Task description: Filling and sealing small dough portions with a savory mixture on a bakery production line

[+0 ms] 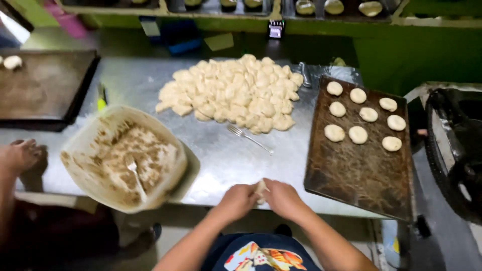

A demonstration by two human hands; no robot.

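Pale dough (260,189) sits pinched between your left hand (236,199) and right hand (282,198), both closed on it at the desk's (221,160) front edge. Your tray (359,173) lies just right, the bowl (80,145) left.

- There is a single view, from a camera worn on the person's head; no second view shares the scene.
- It looks steeply down and forward across the scuffed grey metal table (221,155), whose near edge runs under the person's two forearms.
- It sits close: the left hand (237,199) and right hand (282,197) fill the lower centre of the frame.
- The far edge takes in a green wall (427,55) and a shelf, probably dim and slightly bent by a wide lens.
- At the left border, another person's hand (20,154) is cut off.
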